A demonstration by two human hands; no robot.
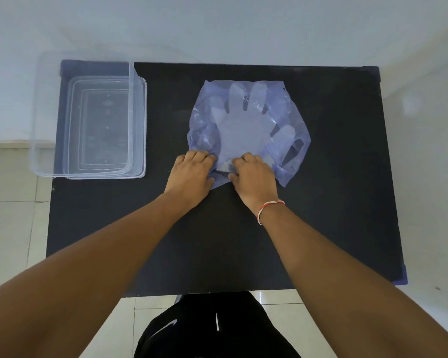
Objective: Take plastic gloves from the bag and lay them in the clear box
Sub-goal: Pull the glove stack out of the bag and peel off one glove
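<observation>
A thin bluish plastic bag (290, 117) lies flat in the middle of the black table. Pale clear plastic gloves (239, 130) show through it, fingers pointing away from me. My left hand (190, 174) pinches the bag's near edge on the left side. My right hand (251, 177) grips the near opening of the bag just beside it, where the glove cuffs lie; whether its fingers hold the cuffs or only the bag I cannot tell. The clear box (87, 117) stands at the table's far left with nothing visible inside.
The black table (217, 241) has bare surface in front of and to the right of the bag. The box overhangs the table's left edge slightly. A pale wall runs behind and tiled floor lies to the sides. My lap shows below the near edge.
</observation>
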